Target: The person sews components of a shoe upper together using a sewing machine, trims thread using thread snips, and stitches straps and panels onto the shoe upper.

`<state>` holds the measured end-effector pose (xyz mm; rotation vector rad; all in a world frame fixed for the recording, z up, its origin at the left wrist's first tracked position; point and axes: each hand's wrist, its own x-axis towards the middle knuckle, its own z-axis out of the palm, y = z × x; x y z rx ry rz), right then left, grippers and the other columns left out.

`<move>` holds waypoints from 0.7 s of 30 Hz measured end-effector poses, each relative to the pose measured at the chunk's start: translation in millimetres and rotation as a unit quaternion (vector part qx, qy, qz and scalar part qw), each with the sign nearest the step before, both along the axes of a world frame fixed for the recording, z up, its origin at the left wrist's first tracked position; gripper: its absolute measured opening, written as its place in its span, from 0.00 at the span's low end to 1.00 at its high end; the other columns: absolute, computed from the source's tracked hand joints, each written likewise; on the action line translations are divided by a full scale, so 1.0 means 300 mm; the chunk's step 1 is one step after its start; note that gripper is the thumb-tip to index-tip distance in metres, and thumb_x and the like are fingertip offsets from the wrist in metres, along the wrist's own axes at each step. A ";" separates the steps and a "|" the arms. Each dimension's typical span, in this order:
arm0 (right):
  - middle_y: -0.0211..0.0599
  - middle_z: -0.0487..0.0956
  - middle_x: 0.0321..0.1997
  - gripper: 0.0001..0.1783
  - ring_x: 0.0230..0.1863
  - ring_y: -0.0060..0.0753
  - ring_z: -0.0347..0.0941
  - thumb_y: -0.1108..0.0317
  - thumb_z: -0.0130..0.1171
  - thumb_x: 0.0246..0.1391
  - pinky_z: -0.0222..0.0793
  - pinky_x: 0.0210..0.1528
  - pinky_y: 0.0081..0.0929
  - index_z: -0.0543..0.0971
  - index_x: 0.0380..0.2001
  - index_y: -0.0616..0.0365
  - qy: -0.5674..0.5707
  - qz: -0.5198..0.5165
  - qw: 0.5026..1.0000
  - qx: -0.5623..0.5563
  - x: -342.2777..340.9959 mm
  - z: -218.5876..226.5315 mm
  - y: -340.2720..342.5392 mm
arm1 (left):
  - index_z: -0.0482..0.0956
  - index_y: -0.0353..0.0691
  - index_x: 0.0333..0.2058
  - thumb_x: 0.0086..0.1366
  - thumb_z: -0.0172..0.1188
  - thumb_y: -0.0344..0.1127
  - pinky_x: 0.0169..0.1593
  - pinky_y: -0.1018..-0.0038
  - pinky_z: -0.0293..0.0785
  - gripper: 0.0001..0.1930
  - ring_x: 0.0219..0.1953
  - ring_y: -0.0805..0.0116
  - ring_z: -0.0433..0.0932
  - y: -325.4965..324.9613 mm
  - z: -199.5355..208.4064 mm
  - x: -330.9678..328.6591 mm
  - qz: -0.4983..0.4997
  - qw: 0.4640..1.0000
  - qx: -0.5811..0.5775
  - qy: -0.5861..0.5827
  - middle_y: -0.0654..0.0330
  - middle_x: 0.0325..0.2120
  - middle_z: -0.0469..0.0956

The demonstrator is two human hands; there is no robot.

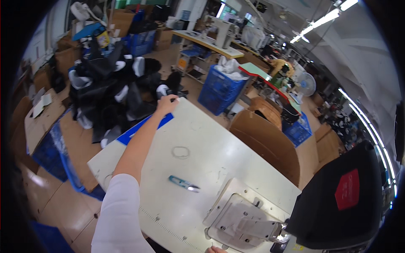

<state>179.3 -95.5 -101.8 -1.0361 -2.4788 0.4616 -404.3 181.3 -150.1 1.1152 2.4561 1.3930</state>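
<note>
My left hand is stretched out to the far corner of the pale sewing table. Its fingers are curled closed against the edge of a heap of black and white boot-like pieces. What they pinch is too small to make out. Only the fingertips of my right hand show at the lower edge, beside the sewing machine's base plate; whatever they touch is hidden. Teal-handled thread snips lie on the tabletop between the hands.
The black sewing machine head looms at the right. Beyond the table stand a blue crate with white material and a large cardboard box. A blue sheet lies under my left forearm. Another person works farther back.
</note>
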 end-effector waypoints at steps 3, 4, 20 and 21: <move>0.40 0.73 0.52 0.21 0.52 0.48 0.67 0.68 0.59 0.47 0.61 0.56 0.42 0.76 0.48 0.55 -0.010 0.002 1.000 -0.002 -0.008 0.001 0.014 | 0.74 0.40 0.50 0.56 0.59 0.41 0.51 0.65 0.71 0.22 0.46 0.54 0.77 0.063 -0.057 -0.120 0.084 0.996 0.012 0.001 0.49 0.41 0.78; 0.40 0.73 0.52 0.21 0.52 0.48 0.67 0.68 0.59 0.47 0.61 0.56 0.42 0.76 0.48 0.55 -0.022 -0.013 1.000 0.010 -0.008 -0.002 0.019 | 0.76 0.40 0.47 0.56 0.57 0.29 0.47 0.66 0.72 0.18 0.42 0.56 0.78 0.109 -0.056 -0.049 0.115 0.986 0.117 0.004 0.51 0.37 0.79; 0.41 0.72 0.52 0.21 0.53 0.46 0.66 0.74 0.58 0.48 0.60 0.55 0.41 0.73 0.49 0.57 -0.013 0.029 0.999 0.022 0.000 0.006 0.002 | 0.80 0.34 0.37 0.60 0.48 0.16 0.38 0.79 0.70 0.13 0.31 0.70 0.74 -0.374 0.618 0.393 0.091 0.788 0.561 0.236 0.57 0.32 0.78; 0.41 0.72 0.52 0.21 0.53 0.46 0.66 0.74 0.58 0.48 0.60 0.55 0.41 0.73 0.49 0.57 -0.010 0.031 0.999 0.024 0.003 0.001 0.000 | 0.80 0.34 0.37 0.60 0.48 0.14 0.38 0.80 0.70 0.14 0.31 0.70 0.74 -0.442 0.657 0.444 0.077 0.788 0.557 0.252 0.57 0.33 0.78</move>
